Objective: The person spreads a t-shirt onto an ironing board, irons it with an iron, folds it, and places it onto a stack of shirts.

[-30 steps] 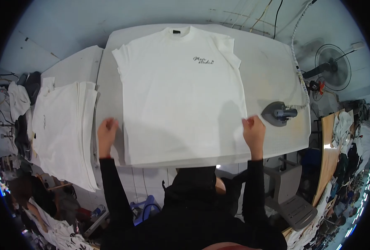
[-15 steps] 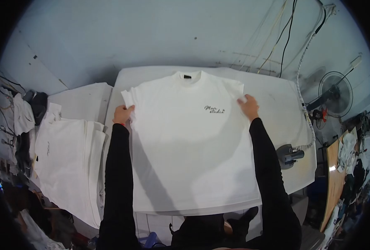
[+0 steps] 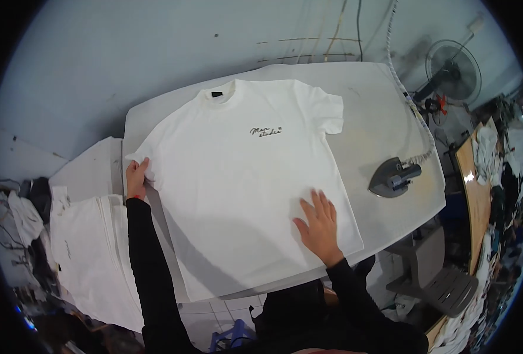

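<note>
Maybe the shirt (image 3: 244, 177) under the right hand (image 3: 320, 233), open with fingers spread, could crease if that hand drags. Farther left, the left hand (image 3: 136, 177) pinches a sleeve (image 3: 155, 154); tugging could twist it. Beyond the right hand, the iron (image 3: 389, 178), if hot, could burn cloth.

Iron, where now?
Head view, right side: the iron rests on the pale table, right of the white T-shirt, below the fan.

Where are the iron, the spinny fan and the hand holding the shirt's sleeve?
Iron (image 3: 385, 179): head view, on its flat plate.
Fan (image 3: 465, 72): head view, on its round front.
Left hand (image 3: 136, 180): head view, on the back of the hand.
</note>
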The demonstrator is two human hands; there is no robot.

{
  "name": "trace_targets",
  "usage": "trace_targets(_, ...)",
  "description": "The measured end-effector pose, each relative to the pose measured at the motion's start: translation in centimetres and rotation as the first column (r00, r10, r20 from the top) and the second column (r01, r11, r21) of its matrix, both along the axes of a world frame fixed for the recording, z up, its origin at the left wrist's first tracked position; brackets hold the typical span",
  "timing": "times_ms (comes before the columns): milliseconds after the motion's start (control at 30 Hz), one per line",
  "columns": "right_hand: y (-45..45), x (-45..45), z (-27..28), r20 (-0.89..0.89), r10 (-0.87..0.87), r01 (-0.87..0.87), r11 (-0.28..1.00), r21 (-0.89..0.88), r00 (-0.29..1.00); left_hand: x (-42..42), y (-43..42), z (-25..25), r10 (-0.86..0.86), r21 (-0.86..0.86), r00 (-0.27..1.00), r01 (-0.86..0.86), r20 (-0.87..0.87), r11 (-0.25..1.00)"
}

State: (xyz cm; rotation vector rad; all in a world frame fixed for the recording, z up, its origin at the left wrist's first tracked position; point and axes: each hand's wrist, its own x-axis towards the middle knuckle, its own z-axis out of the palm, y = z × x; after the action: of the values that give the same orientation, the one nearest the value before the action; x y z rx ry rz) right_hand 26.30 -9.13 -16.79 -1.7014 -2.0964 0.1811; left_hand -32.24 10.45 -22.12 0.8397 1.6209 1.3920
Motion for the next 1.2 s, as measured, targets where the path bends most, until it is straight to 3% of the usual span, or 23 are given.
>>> trace_targets(67,-4.0,2.6,-0.2,0.002,-0.16,0.16,0.987,-0.014,0.987,-2.9,1.2,-1.8,-0.029,0.001,0.999,0.029,-0.029,1.0)
trace_targets(167,-8.3,7.7,-1.3,-0.01,-0.35,0.35,0.937,-0.008,0.937,-1.3,1.1,0.4,0.057,0.124,0.947,-0.018,-0.318,0.992)
trace_targets(233,-10.1,9.9,-1.1,-0.057,-0.428,0.427,0.904,-0.039,0.902,0.3,0.8,2.4,0.14,0.176,0.788,-0.041,-0.6,0.984)
trace_targets(300,-11.0,11.5,-0.3,-0.073,-0.479,0.475,0.877,-0.071,0.875,-2.3,1.8,1.1,0.168,0.276,0.536,0.128,-0.827,0.952)
trace_targets(367,-11.3,12.6,-0.5,-0.255,-0.553,0.505,0.832,-0.231,0.793,-3.9,0.7,0.6,0.181,0.193,0.34,0.001,-0.923,0.981)
trace_targets(400,-11.2,12.8,-0.6,-0.329,-0.594,0.503,0.802,-0.323,0.734,-3.8,0.0,0.6,0.183,0.138,0.265,-0.179,-0.947,0.974)
trace_targets(433,-10.9,13.0,-0.7,-0.303,-0.591,0.502,0.801,-0.325,0.747,-2.4,-0.9,1.2,0.226,0.112,0.277,-0.373,-0.934,0.921)
trace_targets(467,-10.8,13.1,-0.7,-0.277,-0.597,0.511,0.796,-0.325,0.753,-0.3,-2.2,2.0,0.246,0.149,0.179,-0.43,-0.953,0.891)
trace_targets(500,-10.9,13.2,-0.7,-0.251,-0.611,0.53,0.784,-0.324,0.75,0.9,-3.4,1.3,0.246,0.236,0.019,-0.218,-0.969,0.947)
trace_targets(533,-10.8,13.5,-0.9,-0.26,-0.6,0.52,0.793,-0.318,0.756,3.2,-5.2,2.3,0.271,0.269,-0.019,0.078,-0.962,0.96)
trace_targets(567,-10.7,14.0,-1.6,-0.269,-0.595,0.516,0.798,-0.312,0.757,7.0,-8.6,5.6,-0.057,-0.056,0.019,0.036,-0.998,0.998)
trace_targets(667,-11.1,15.4,-3.4,-0.321,-0.55,0.474,0.833,-0.286,0.771,1.5,-11.1,-5.5,0.213,0.185,0.227,-0.139,-0.95,0.973)
trace_targets(767,-11.2,15.9,-3.1,-0.327,-0.52,0.448,0.851,-0.273,0.789,8.2,-19.1,0.4,0.164,0.098,0.296,-0.225,-0.941,0.969)
trace_targets(833,-11.0,15.7,-2.4,-0.312,-0.514,0.44,0.854,-0.279,0.799,13.5,-25.6,3.9,-0.124,-0.218,0.313,-0.288,-0.942,0.932)
trace_targets(933,-11.5,15.3,-1.7,-0.254,-0.498,0.426,0.857,-0.291,0.829,18.4,-35.6,5.2,-0.232,-0.391,0.429,-0.332,-0.873,0.859)
trace_targets(1000,-11.4,15.5,-1.8,-0.179,-0.469,0.416,0.869,-0.268,0.865,19.8,-39.9,4.4,-0.278,-0.462,0.458,-0.36,-0.844,0.811)
trace_targets(1100,-11.9,15.7,-1.2,-0.225,-0.43,0.369,0.891,-0.265,0.875,20.2,-43.8,4.6,-0.231,-0.518,0.588,-0.382,-0.775,0.765)
trace_targets(1200,-12.3,16.3,-1.4,-0.208,-0.404,0.347,0.9,-0.264,0.891,19.1,-45.1,4.6,-0.186,-0.514,0.638,-0.378,-0.747,0.77)
